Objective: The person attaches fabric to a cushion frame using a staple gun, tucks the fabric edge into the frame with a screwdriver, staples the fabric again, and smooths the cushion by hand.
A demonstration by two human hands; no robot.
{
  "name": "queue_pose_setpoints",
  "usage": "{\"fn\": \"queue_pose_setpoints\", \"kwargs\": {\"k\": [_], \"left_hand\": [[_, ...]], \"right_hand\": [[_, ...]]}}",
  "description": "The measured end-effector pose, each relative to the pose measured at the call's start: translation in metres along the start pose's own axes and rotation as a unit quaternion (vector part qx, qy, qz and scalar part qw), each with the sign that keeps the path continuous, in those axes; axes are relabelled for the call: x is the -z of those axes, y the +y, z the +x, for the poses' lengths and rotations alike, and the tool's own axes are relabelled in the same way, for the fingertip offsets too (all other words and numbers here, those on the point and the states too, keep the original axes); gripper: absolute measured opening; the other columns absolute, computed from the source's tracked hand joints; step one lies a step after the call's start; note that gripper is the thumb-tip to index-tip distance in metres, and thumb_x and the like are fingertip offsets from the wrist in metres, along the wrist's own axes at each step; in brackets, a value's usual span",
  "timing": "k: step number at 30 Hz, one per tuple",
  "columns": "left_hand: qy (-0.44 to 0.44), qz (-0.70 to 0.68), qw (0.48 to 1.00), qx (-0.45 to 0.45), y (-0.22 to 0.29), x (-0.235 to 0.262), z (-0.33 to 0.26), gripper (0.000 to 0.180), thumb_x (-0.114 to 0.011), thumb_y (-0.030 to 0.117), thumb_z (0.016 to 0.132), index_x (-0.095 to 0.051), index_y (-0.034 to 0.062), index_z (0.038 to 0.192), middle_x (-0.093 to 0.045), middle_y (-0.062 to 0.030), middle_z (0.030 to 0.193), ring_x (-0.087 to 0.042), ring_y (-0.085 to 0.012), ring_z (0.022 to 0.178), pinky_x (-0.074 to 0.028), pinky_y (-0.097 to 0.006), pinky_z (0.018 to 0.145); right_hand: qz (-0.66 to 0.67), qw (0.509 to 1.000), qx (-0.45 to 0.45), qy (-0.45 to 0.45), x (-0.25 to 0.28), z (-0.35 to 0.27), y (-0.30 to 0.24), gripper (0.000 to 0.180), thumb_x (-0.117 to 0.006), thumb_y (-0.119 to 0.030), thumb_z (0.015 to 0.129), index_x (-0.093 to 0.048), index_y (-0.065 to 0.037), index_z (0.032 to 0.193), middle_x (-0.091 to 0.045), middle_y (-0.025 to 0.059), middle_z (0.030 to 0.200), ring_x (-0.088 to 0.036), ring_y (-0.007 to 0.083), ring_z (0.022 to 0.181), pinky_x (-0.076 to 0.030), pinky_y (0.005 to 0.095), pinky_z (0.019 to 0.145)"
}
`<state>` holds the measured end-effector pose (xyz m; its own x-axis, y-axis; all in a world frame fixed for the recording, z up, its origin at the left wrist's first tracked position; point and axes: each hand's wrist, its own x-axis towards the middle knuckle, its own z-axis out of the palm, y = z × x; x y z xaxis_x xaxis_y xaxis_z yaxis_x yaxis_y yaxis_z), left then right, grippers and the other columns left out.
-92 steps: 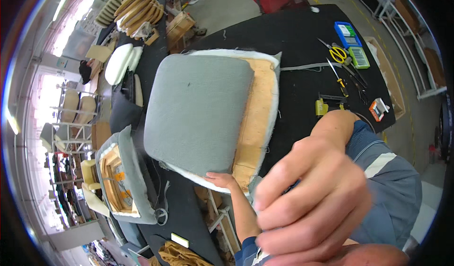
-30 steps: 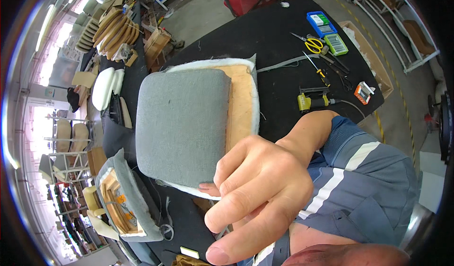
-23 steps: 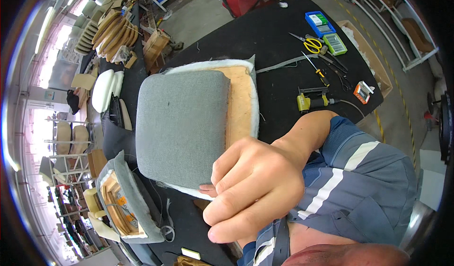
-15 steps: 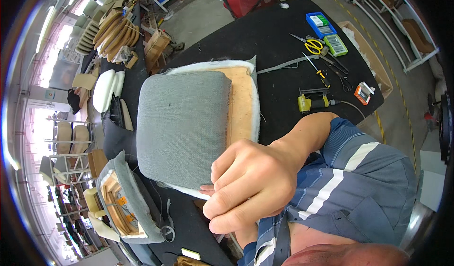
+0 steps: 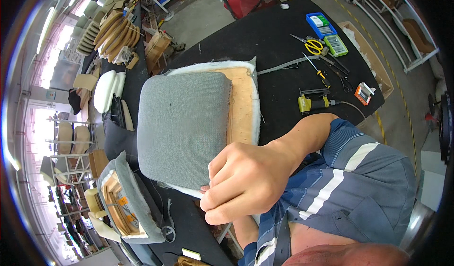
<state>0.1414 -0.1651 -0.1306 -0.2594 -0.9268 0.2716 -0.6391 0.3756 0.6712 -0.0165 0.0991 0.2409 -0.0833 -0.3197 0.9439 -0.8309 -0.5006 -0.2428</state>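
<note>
A grey fabric-covered seat pad (image 5: 184, 124) lies on a pale wooden board (image 5: 242, 105), whose edge is wrapped in white padding (image 5: 203, 66). At the pad's lower right corner is my right hand (image 5: 250, 181), its fingers curled closed. Whatever those fingers hold is hidden from view. My left hand (image 5: 205, 188) is nearly all covered by the right one; only a fingertip shows at the padded edge, and the left forearm (image 5: 246, 233) comes up from below. A loose grey fabric strip (image 5: 283, 66) extends from the board's upper right corner.
On the black table (image 5: 227, 43) lie yellow-handled scissors (image 5: 313, 47), a screwdriver (image 5: 324, 78), a green staple gun (image 5: 305, 104), a small orange-and-white box (image 5: 364, 93), and blue (image 5: 321, 25) and green trays (image 5: 336, 45). At lower left leans a grey upholstered wooden frame (image 5: 127, 204).
My right hand has shifted slightly left and up, staying closed at the pad's corner. The pad and board have barely moved.
</note>
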Motion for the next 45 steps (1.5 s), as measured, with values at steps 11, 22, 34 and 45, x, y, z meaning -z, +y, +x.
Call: {"fn": "queue_pose_setpoints", "kwargs": {"k": [11, 22, 34, 45], "left_hand": [[0.003, -0.012, 1.000, -0.006, 0.002, 0.000, 0.001, 0.060, -0.028, 0.037, 0.107, -0.039, -0.0132, 0.137, -0.045, -0.0358, 0.136, -0.047, -0.0472, 0.123, -0.041, -0.046, 0.105], [0.009, -0.023, 1.000, -0.008, 0.000, -0.003, 0.002, 0.062, -0.027, 0.039, 0.107, -0.038, -0.0130, 0.139, -0.043, -0.0355, 0.139, -0.046, -0.0468, 0.126, -0.039, -0.047, 0.107], [-0.009, -0.015, 1.000, -0.011, -0.027, 0.015, -0.013, 0.065, -0.025, 0.042, 0.107, -0.037, -0.0128, 0.140, -0.041, -0.0352, 0.141, -0.044, -0.0464, 0.129, -0.038, -0.047, 0.109], [-0.067, 0.395, 0.907, -0.129, -0.126, -0.030, 0.033, 0.041, -0.047, 0.013, 0.095, -0.055, -0.0029, 0.132, -0.054, -0.0192, 0.138, -0.054, -0.0329, 0.123, -0.041, -0.041, 0.102]], "right_hand": [[-0.010, 0.999, -0.015, -0.033, -0.002, -0.004, 0.002, 0.013, -0.060, -0.013, 0.087, -0.064, 0.000, 0.088, -0.064, 0.0068, 0.085, -0.057, 0.0143, 0.054, -0.046, 0.0262, 0.051], [-0.006, 0.999, -0.025, -0.044, -0.005, -0.007, 0.008, 0.012, -0.061, -0.012, 0.085, -0.065, -0.001, 0.090, -0.065, 0.0056, 0.085, -0.060, 0.0141, 0.058, -0.047, 0.0268, 0.051], [0.007, 0.962, -0.220, -0.164, -0.045, -0.119, 0.046, 0.014, -0.064, -0.015, 0.080, -0.066, -0.010, 0.093, -0.066, 0.0057, 0.087, -0.065, 0.0240, 0.067, -0.051, 0.0356, 0.059], [-0.184, 0.629, -0.627, -0.421, 0.061, -0.367, 0.055, 0.031, -0.055, -0.013, 0.079, -0.074, -0.016, 0.103, -0.072, 0.0156, 0.099, -0.069, 0.0348, 0.095, -0.054, 0.0474, 0.080]]}}
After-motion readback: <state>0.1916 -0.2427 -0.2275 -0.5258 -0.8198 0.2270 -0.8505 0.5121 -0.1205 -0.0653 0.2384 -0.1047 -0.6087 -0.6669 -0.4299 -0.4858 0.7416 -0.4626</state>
